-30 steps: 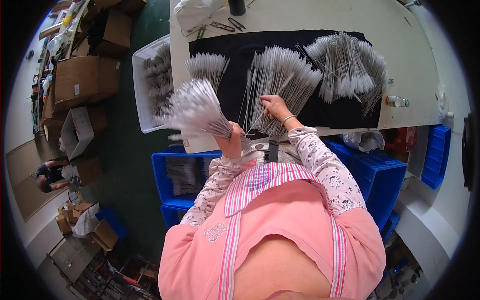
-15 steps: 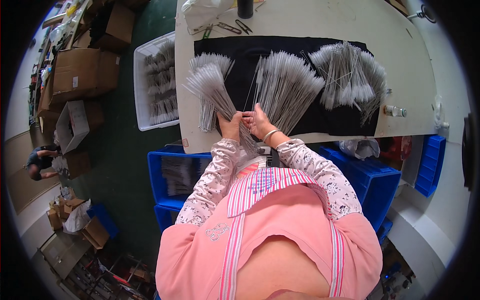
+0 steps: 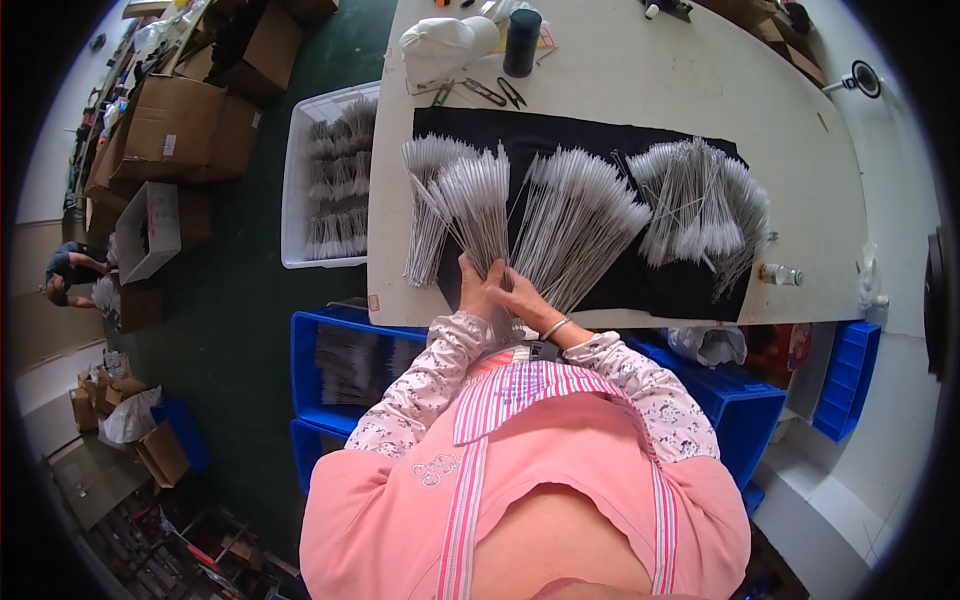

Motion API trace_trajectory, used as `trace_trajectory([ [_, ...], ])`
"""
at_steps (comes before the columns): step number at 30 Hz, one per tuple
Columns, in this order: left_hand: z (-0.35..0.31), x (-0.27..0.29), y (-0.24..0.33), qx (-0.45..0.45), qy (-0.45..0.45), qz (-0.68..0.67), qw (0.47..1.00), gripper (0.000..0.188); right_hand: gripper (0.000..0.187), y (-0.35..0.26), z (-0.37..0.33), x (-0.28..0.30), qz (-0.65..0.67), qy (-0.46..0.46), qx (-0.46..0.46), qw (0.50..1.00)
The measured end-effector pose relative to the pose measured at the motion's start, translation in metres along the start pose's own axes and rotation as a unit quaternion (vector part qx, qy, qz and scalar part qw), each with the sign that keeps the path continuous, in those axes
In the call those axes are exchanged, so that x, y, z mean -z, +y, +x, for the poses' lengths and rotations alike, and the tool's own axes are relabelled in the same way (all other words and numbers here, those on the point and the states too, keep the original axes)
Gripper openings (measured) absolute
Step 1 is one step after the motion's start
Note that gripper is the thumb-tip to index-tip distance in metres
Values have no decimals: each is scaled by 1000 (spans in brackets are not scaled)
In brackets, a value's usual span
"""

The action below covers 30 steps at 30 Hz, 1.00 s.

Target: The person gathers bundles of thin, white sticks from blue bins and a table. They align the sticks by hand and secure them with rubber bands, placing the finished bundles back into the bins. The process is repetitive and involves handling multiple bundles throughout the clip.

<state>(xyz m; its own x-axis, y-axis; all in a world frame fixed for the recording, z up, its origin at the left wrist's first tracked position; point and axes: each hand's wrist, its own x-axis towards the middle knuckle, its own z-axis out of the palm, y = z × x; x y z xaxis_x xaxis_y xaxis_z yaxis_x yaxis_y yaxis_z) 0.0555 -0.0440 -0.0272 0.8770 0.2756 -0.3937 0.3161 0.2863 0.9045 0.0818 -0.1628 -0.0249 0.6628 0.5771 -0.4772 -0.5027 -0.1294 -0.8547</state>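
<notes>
A bundle of thin wire brushes (image 3: pixel 474 205) with white bristle heads stands fanned upward at the table's near edge. My left hand (image 3: pixel 477 290) is wrapped round its wire stems from the left. Against the same stems, my right hand (image 3: pixel 524 300) is closed from the right, its fingers meeting the left hand; its fingertips are partly hidden. Just right of the bundle lies a fanned pile of the same brushes (image 3: pixel 582 215), with a smaller pile (image 3: pixel 426 235) to the left. Another heap of brushes (image 3: pixel 700 195) lies farther right. All the piles rest on a black cloth (image 3: pixel 560 132).
Thread snips (image 3: pixel 484 92), a white cap (image 3: pixel 440 45) and a dark bottle (image 3: pixel 521 43) stand on the far left of the white table (image 3: pixel 640 75). A small glass bottle (image 3: pixel 782 275) lies right. Left are a white crate (image 3: pixel 297 215) and blue bins (image 3: pixel 305 365); another person (image 3: pixel 70 270) works beyond.
The bundle has gone from leaning left to more upright. My right hand has moved left from the middle pile onto the stems beside my left hand. The view has shifted, showing more of the table's far side.
</notes>
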Motion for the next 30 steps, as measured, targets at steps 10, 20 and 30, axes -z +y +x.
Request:
trace_trajectory([
  [10, 11, 15, 12, -128, -86, 311, 938, 98, 58, 13, 0, -4, 58, -51, -75, 994],
  [20, 70, 2, 172, -492, -18, 462, 738, 69, 13, -167, 9, 38, 202, -4, -22, 979],
  [30, 17, -22, 125, -515, -372, 383, 670, 37, 12, -175, -73, -1, 194, -36, -305, 932],
])
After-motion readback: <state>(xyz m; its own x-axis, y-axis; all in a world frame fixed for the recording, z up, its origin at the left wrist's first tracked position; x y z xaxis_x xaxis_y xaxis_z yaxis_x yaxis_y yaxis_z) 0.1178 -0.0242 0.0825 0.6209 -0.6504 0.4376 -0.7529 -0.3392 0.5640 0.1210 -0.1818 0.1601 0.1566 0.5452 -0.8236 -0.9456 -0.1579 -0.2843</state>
